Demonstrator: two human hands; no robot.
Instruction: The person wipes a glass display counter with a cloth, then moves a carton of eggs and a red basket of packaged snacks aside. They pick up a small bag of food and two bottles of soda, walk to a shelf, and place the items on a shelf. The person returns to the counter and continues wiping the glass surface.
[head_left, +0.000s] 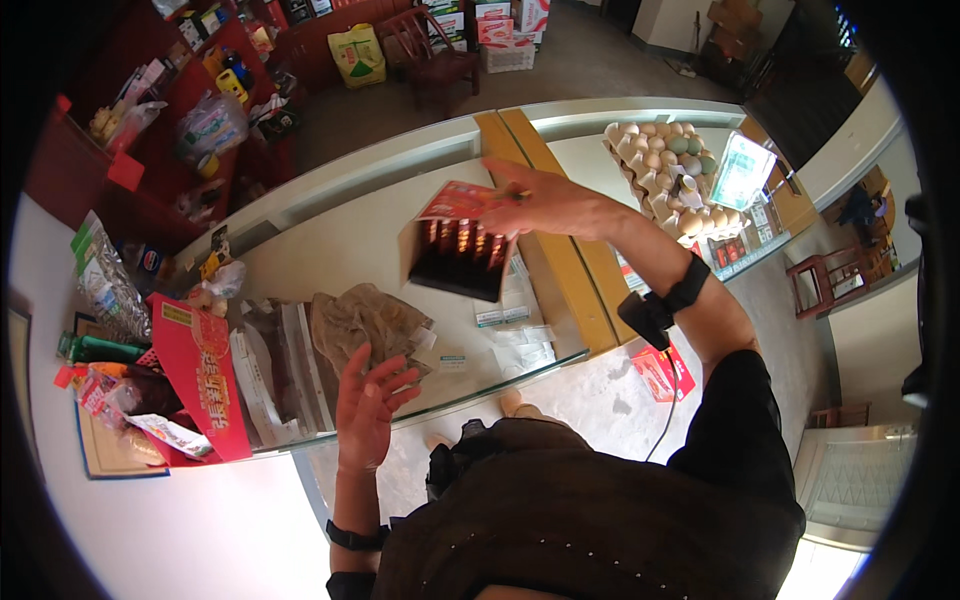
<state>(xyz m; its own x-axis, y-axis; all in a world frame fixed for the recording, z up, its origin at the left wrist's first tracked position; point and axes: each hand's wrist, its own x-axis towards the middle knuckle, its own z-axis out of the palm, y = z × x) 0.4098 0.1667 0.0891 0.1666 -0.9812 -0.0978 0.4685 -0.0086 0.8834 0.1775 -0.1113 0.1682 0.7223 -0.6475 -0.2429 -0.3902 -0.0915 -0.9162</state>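
Observation:
My right hand (529, 202) reaches over the glass counter (285, 255) and holds a box (461, 262) by its upper right side. Red with print on its top face, the box has a dark front showing several reddish, shiny upright items, whose kind I cannot tell. My left hand (371, 405) is raised with fingers apart and nothing in it, near the counter's front edge. Just beyond it lies a crumpled brown cloth or bag (367, 322), beside a stack of clear plastic-wrapped packets (281, 367).
Egg trays (664, 176) with eggs stand at the right, next to a bright green-and-white package (742, 171). A red carton (199, 375) filled with packaged goods occupies the left end. Small boxes (517, 315) show beneath the glass. Behind are a wooden chair (431, 56) and red shelves (225, 165).

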